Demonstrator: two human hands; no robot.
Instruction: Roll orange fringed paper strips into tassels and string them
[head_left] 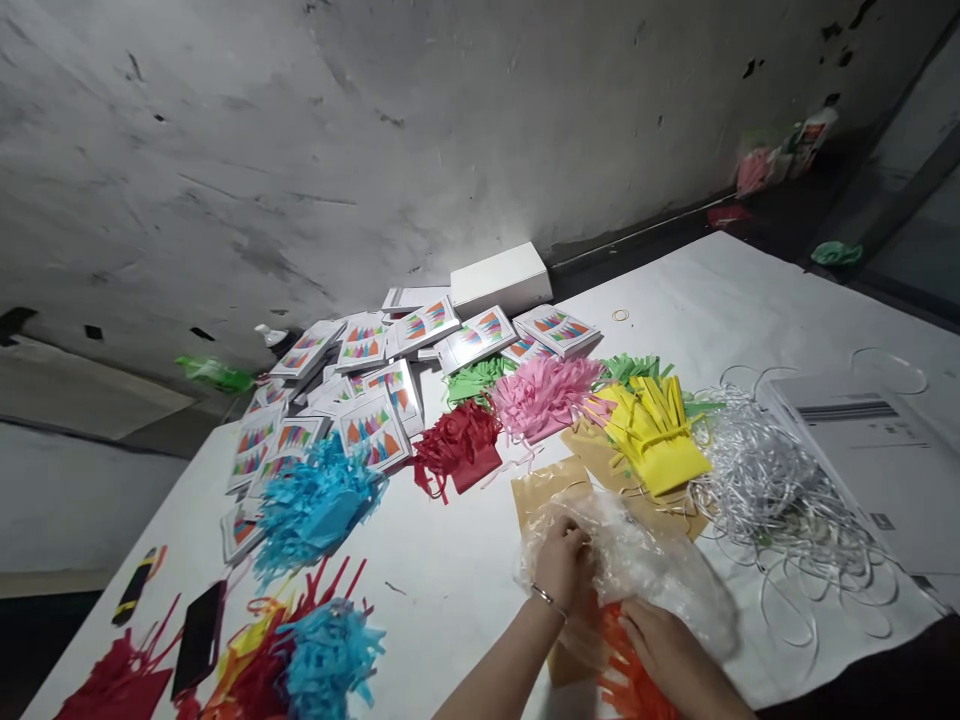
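My left hand (564,562), with a thin bracelet at the wrist, has its fingers curled into a clear plastic bag (660,560). Close by on the right, my right hand (660,635) grips orange fringed paper (626,670) at the bag's lower edge. Brown paper (544,485) lies beneath the bag. Just beyond it rests a yellow fringed paper bundle (656,440). A pink bundle (547,395) and a dark red one (461,445) lie further left.
A tangle of silvery string (772,480) lies right, beside a white carton (870,430). Printed packets (375,430) and a white box (501,280) stand near the wall. Blue bundles (319,505), a phone (199,638) and a cutter (135,588) are left.
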